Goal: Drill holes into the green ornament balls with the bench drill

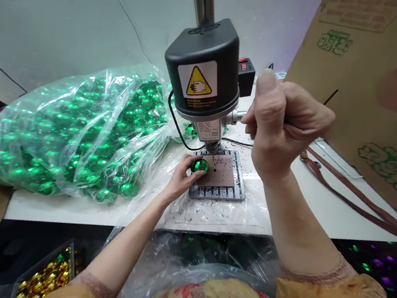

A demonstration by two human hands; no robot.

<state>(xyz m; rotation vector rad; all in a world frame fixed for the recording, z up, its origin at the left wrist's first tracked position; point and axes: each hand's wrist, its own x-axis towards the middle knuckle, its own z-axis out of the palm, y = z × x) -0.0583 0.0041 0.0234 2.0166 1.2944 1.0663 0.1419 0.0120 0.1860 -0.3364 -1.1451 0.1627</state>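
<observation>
Between thumb and fingers, my left hand grips a shiny green faceted ball at the left part of a brown square board. The board has a small dark hole and lies on the grey slotted base of a small bench drill press. Above it stands the drill press's black head, with a yellow hand-warning label. My right hand is closed in a fist, raised at the head's right side by the feed lever; most of the lever is hidden behind the fingers.
A large clear plastic bag full of green balls covers the table's left side. Dark shavings dot the base. At right are a cardboard box and a brown strap. Gold balls sit in a bin below left.
</observation>
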